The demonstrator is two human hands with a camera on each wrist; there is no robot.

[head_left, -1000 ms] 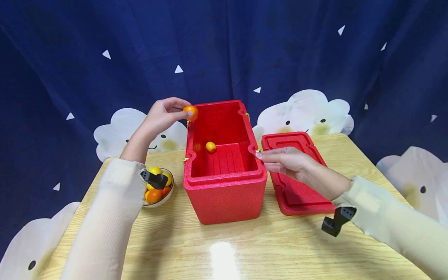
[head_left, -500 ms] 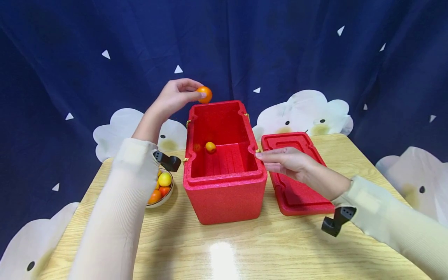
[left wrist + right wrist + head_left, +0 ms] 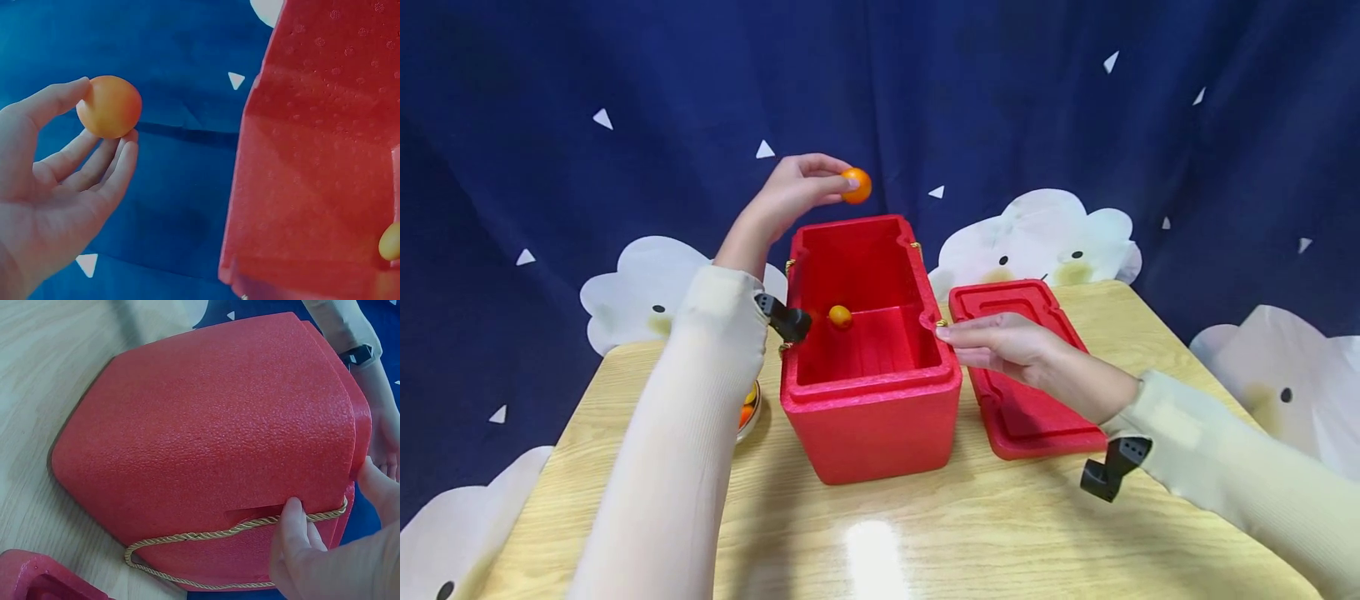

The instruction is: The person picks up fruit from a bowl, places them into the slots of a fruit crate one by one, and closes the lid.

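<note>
My left hand (image 3: 805, 187) pinches an orange (image 3: 856, 186) between thumb and fingertips, raised beyond the far rim of a red foam box (image 3: 880, 433). In the left wrist view the orange (image 3: 109, 106) is smooth and round, clear of the box's side wall. My right hand (image 3: 1015, 346) grips the box's right rim at a notch. Its thumb lies at the rim and its fingers press the outer wall beside a gold rope handle (image 3: 187, 536). Inside the box, a small yellow-orange fruit (image 3: 840, 317) lies on the floor near the left wall.
The red lid (image 3: 1011, 400) lies on the wooden table (image 3: 1000, 533) to the right of the box. A bowl (image 3: 747, 431) of fruit stands at its left, mostly hidden by my left sleeve. A dark blue curtain (image 3: 685, 100) hangs close behind the table.
My left hand has carried the orange up and to the right, from beside the box's far left corner to beyond its far rim. My right hand keeps its grip; the view has shifted slightly.
</note>
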